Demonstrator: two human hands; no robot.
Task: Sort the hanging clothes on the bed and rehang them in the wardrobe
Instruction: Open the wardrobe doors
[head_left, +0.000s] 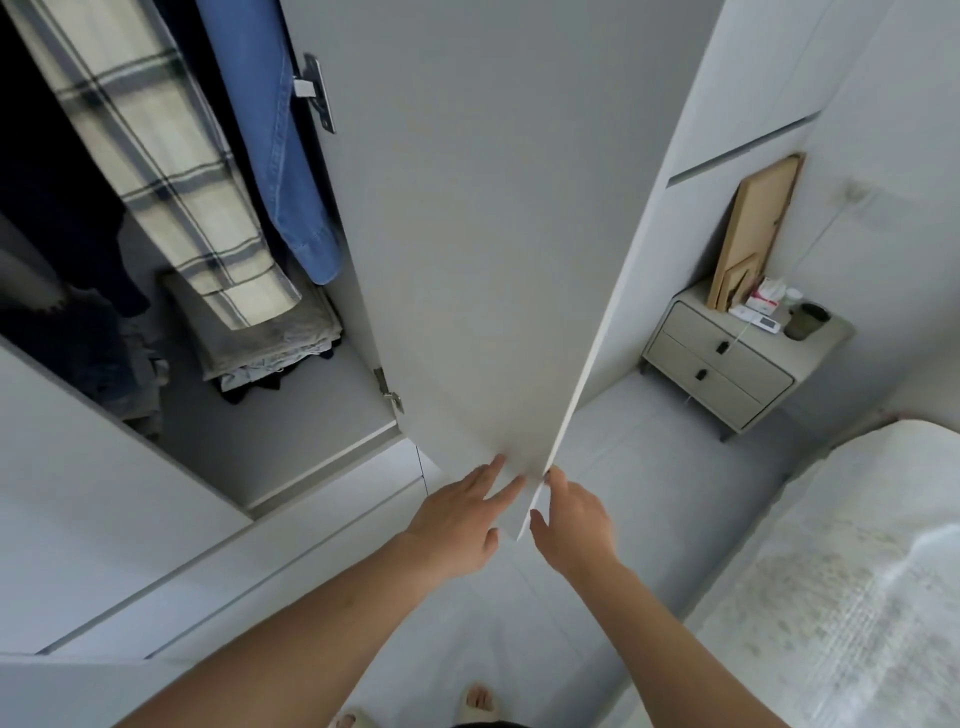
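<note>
Both hands work the wardrobe door (467, 260) at its lower corner, the left hand (457, 525) flat with straight fingers, the right hand (569, 519) pinching its edge to swing it, while the plaid shirt (171, 171) and the denim shirt (280, 156) hang inside.

A two-drawer nightstand (727, 364) stands by the wall — a dark cup (806, 321) and leaning board (756, 234) on top.
</note>
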